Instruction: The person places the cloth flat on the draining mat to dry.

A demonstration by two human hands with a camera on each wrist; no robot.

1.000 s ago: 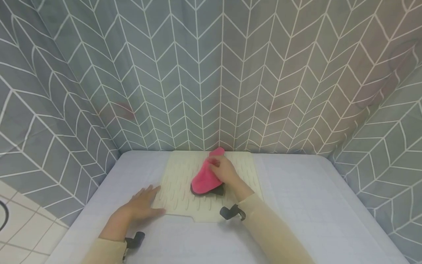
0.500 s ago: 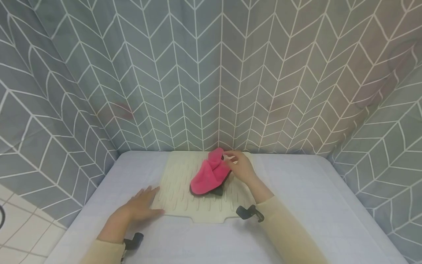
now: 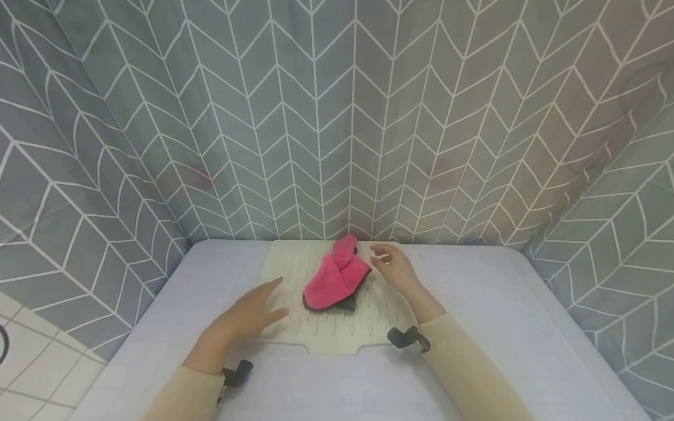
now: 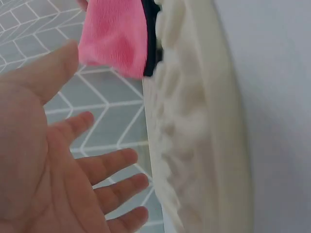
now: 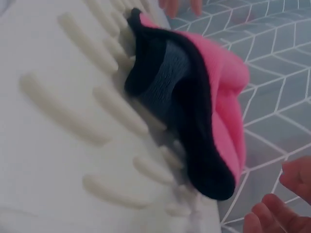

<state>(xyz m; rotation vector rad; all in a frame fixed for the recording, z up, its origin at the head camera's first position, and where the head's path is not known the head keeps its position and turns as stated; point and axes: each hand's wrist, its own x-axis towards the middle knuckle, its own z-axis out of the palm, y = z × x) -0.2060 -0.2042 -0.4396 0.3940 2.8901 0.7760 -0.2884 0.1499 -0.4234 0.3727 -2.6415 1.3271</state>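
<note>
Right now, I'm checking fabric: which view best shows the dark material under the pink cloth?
The right wrist view, because it looks in from the side, showing the dark material large beneath the pink cloth. The head view shows little beyond a dark corner; the left wrist view, a dark strip.

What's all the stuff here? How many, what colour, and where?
Table: one, whitish, in the middle
Ridged board: one, cream, on the table
Soft cloth: one, pink with dark edges, on the board
Patterned curtains: count unclear, grey with white lines, behind and beside the table
Floor tiles: several, white, lower left
Curved thing: one, dark, far-left edge
Wrist gadgets: two, black, one per wrist
Sleeves: two, cream, along the bottom
Left hand: one, left of the cloth
Right hand: one, right of the cloth
</note>
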